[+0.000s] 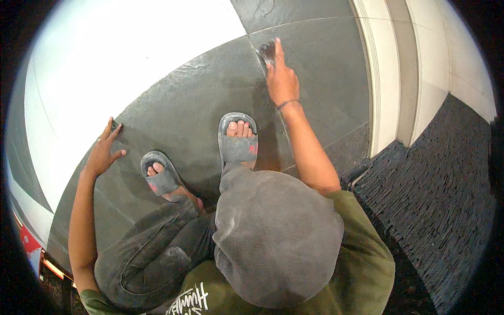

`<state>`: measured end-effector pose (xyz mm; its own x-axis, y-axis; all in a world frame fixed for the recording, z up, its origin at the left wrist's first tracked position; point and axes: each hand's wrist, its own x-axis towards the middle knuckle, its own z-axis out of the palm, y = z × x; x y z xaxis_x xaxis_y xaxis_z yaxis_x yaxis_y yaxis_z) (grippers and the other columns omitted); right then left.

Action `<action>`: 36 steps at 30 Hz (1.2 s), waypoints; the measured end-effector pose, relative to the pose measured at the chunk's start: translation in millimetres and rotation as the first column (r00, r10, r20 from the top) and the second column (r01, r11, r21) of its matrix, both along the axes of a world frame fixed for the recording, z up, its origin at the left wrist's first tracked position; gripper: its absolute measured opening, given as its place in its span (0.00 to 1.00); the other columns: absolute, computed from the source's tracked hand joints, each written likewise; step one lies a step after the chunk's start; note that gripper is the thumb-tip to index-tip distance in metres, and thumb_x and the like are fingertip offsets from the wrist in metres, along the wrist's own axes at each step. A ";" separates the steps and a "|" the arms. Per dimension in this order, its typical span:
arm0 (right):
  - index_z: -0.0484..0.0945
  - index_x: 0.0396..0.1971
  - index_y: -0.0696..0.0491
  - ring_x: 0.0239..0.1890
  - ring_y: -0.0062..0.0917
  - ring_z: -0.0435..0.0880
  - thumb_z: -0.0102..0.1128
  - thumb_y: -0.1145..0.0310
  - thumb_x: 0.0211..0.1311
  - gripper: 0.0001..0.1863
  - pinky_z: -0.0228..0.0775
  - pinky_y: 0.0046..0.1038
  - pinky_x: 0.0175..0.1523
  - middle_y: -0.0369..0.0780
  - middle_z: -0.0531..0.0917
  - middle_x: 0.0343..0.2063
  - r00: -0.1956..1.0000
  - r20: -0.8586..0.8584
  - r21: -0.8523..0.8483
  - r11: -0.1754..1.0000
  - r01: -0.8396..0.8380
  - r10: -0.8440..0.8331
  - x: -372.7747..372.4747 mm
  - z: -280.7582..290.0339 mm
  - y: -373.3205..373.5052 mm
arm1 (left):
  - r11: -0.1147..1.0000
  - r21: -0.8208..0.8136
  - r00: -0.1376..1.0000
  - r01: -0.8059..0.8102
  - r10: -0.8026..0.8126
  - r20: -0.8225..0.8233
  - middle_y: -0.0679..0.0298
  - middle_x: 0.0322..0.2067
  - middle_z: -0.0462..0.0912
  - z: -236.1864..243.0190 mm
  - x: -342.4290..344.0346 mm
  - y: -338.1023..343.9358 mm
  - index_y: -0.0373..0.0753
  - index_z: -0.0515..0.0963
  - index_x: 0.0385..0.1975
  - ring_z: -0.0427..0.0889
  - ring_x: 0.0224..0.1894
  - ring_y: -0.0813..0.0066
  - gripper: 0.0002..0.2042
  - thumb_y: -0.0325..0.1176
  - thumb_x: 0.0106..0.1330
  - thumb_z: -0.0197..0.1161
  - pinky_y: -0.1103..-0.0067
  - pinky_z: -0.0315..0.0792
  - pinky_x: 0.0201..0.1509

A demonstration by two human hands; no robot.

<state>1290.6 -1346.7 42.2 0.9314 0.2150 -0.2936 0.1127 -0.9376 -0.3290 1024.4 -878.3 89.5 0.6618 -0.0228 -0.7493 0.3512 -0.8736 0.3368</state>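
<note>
In my right hand (pixel 283 81) is a small brush with dark bristles (pixel 267 51), gripped from above with the index finger stretched along it. The bristles lie against the dark grey tile floor (pixel 194 100), at a thin pale joint line (pixel 258 59) between tiles. The brush's handle is hidden by my fingers. Over to the left, my left hand (pixel 107 151) rests its spread fingertips on the grey floor close to the edge of a bright white surface (pixel 115 63). It holds nothing.
I squat with both sandalled feet (pixel 239 139) on the tiles between my hands. A cream stepped moulding (pixel 380 79) rises on the right. Beside it lies a dark ribbed surface (pixel 430 194). A damp-looking darker strip (pixel 266 121) runs near the joint. Something red (pixel 30 240) shows at lower left.
</note>
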 end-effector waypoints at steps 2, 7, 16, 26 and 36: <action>0.45 0.78 0.37 0.38 0.57 0.86 0.52 0.67 0.72 0.40 0.77 0.55 0.43 0.57 0.86 0.34 0.998 0.013 -0.031 0.998 -0.059 0.059 10.4 4.9 13.7 | 1.000 0.013 0.999 -0.013 0.013 -0.029 0.62 0.81 0.41 3.6 2.5 -2.4 0.50 0.59 0.76 0.53 0.79 0.50 0.44 0.38 0.58 0.74 0.58 0.59 0.78; 0.45 0.78 0.34 0.40 0.54 0.88 0.51 0.73 0.68 0.43 0.78 0.54 0.48 0.58 0.87 0.35 0.987 -0.065 -0.165 0.974 -0.153 0.144 16.6 14.6 28.5 | 1.000 0.010 1.000 -0.016 0.015 0.014 0.64 0.81 0.42 -1.5 -5.5 2.2 0.50 0.59 0.76 0.53 0.79 0.52 0.43 0.35 0.59 0.73 0.59 0.57 0.79; 0.41 0.78 0.32 0.37 0.54 0.88 0.48 0.70 0.71 0.41 0.78 0.55 0.45 0.56 0.87 0.34 0.932 -0.362 -0.318 0.941 -0.111 -0.012 -80.9 38.1 -67.4 | 0.996 -0.020 0.996 -0.087 0.088 0.033 0.61 0.81 0.42 -2.8 -11.6 0.5 0.49 0.59 0.76 0.52 0.79 0.51 0.43 0.38 0.59 0.74 0.58 0.56 0.79; 0.45 0.79 0.37 0.40 0.58 0.85 0.56 0.71 0.71 0.42 0.75 0.55 0.43 0.59 0.85 0.39 0.997 0.061 0.058 0.998 0.035 -0.039 -78.7 24.1 -72.1 | 0.995 0.072 0.993 0.068 -0.074 0.092 0.61 0.81 0.40 -6.4 -26.6 -1.6 0.51 0.56 0.77 0.48 0.80 0.50 0.45 0.37 0.59 0.74 0.54 0.56 0.78; 0.45 0.78 0.34 0.40 0.57 0.85 0.50 0.68 0.74 0.38 0.74 0.53 0.41 0.56 0.85 0.46 1.000 0.000 -0.007 1.000 -0.005 0.005 -33.2 -0.8 7.2 | 0.983 0.111 0.989 -0.146 0.143 0.040 0.55 0.79 0.46 7.7 -99.0 14.7 0.48 0.58 0.76 0.53 0.78 0.46 0.41 0.48 0.64 0.69 0.53 0.56 0.78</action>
<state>1257.3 -1339.5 41.4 0.9305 0.2171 -0.2950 0.1170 -0.9394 -0.3223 925.4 -863.6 97.2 0.6750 0.1590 -0.7204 0.4675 -0.8476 0.2510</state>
